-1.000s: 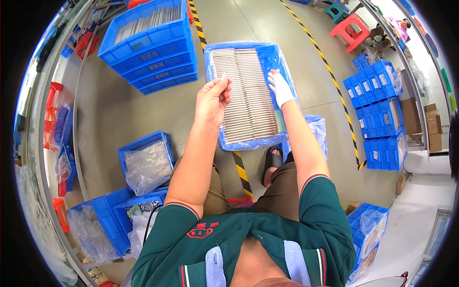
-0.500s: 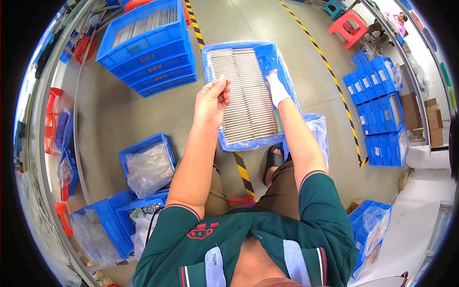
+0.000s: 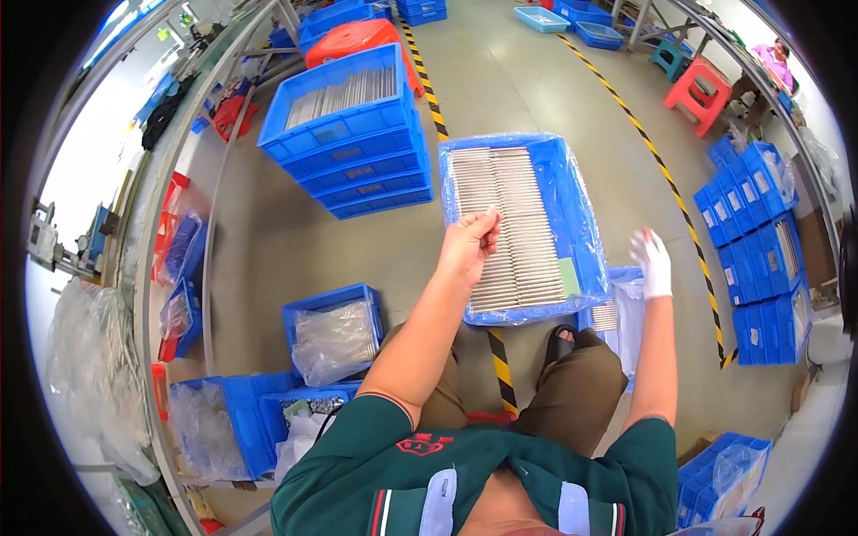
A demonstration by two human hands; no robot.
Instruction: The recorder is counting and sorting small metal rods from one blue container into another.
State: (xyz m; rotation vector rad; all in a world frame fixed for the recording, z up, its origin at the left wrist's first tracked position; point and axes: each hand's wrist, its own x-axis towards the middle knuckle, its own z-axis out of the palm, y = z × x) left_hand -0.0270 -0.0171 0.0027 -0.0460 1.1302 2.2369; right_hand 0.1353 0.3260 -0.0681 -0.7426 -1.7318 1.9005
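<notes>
A blue bin (image 3: 574, 211) lined with clear plastic stands in front of me, packed with rows of thin grey metal strips (image 3: 514, 228). My bare left hand (image 3: 469, 243) hovers over the strips with its fingertips pinched together on their near-left part; whether it holds a strip I cannot tell. My right hand (image 3: 652, 262), in a white glove, is off the bin, raised to its right above a smaller blue bin (image 3: 618, 308) with a plastic bag. It holds nothing, fingers loosely apart.
A stack of blue bins (image 3: 353, 134) topped with grey strips stands at the far left. A bagged blue bin (image 3: 332, 330) sits by my left knee. More blue bins (image 3: 760, 250) line the right. Yellow-black floor tape (image 3: 666, 174) crosses the floor. Red stool (image 3: 697, 85) far right.
My right hand has left the bin's right edge and swung out to the right. My left hand has stayed over the strips.
</notes>
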